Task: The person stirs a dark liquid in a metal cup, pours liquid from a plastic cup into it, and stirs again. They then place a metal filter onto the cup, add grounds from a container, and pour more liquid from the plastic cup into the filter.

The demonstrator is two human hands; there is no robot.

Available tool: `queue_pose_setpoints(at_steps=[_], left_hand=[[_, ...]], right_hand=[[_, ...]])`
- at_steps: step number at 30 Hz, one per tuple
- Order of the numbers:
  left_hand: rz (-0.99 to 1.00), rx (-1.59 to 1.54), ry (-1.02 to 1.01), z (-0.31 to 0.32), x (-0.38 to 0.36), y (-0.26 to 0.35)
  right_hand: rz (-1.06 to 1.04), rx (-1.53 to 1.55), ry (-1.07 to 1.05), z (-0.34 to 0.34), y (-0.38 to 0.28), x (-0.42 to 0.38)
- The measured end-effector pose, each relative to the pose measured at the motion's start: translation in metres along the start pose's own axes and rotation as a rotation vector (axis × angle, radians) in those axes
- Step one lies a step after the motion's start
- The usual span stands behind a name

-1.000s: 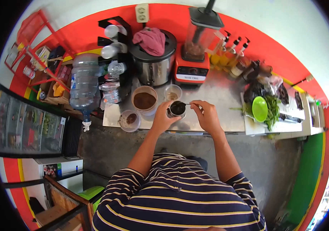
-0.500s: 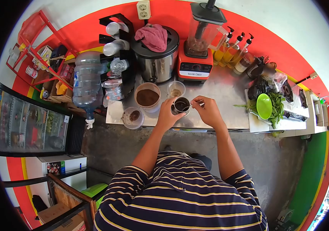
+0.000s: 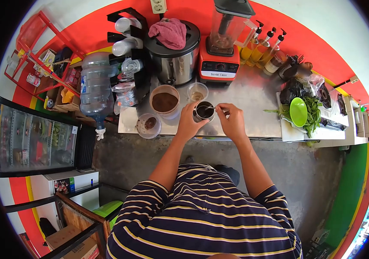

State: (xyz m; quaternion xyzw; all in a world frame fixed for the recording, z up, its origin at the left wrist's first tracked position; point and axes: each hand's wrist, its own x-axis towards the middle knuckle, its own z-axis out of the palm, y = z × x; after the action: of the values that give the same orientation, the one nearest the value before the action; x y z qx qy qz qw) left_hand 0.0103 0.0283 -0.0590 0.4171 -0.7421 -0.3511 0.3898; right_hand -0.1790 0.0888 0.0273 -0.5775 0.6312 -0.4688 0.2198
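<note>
My left hand [image 3: 188, 123] is wrapped round a small metal cup [image 3: 204, 119] with something dark inside, near the front edge of the steel counter [image 3: 249, 110]. Between the fingertips of my right hand [image 3: 232, 124] is the handle of a spoon [image 3: 211, 107], whose other end dips into the cup. Left of the cup stands a plastic tub [image 3: 170, 114] of brown powder. Just behind the cup is a clear plastic cup [image 3: 206, 95] with a little pale brown content. A clear shallow container [image 3: 155, 131] at the front left holds a dark brown item.
Behind stand a steel urn [image 3: 180, 64] with a pink cloth [image 3: 170, 33] on its lid, a red blender [image 3: 219, 64] and several pump bottles [image 3: 260, 54]. To the right, a green bowl [image 3: 298, 112] rests beside leafy greens [image 3: 313, 116]. A large water bottle [image 3: 96, 84] is at the left.
The spoon has shifted within the metal cup, and my right hand has moved slightly with it. My left hand keeps its hold on the cup. The whole view has tilted a little.
</note>
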Motion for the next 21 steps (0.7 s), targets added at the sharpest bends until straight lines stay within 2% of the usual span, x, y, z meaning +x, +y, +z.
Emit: queue_pose_setpoints(at_steps=[3, 6, 10, 15, 19, 21], left_hand=[[-0.006, 0.020, 0.014, 0.000, 0.001, 0.002], [-0.029, 0.041, 0.001, 0.000, 0.001, 0.004], [-0.006, 0.153, -0.040, -0.005, 0.009, 0.006], [-0.081, 0.191, -0.065, -0.002, 0.010, 0.013], [-0.033, 0.191, -0.062, -0.001, 0.009, 0.005], [-0.020, 0.172, -0.057, 0.000, 0.010, 0.002]], right_hand=[[-0.103, -0.024, -0.051, 0.002, 0.000, -0.021], [-0.056, 0.061, -0.159, 0.000, -0.005, -0.026], [-0.100, 0.055, -0.084, -0.004, -0.005, -0.016], [0.012, 0.064, -0.088, -0.018, -0.016, -0.001], [0.085, 0.091, -0.103, -0.010, -0.003, 0.008], [0.112, 0.103, -0.039, -0.001, 0.008, 0.008]])
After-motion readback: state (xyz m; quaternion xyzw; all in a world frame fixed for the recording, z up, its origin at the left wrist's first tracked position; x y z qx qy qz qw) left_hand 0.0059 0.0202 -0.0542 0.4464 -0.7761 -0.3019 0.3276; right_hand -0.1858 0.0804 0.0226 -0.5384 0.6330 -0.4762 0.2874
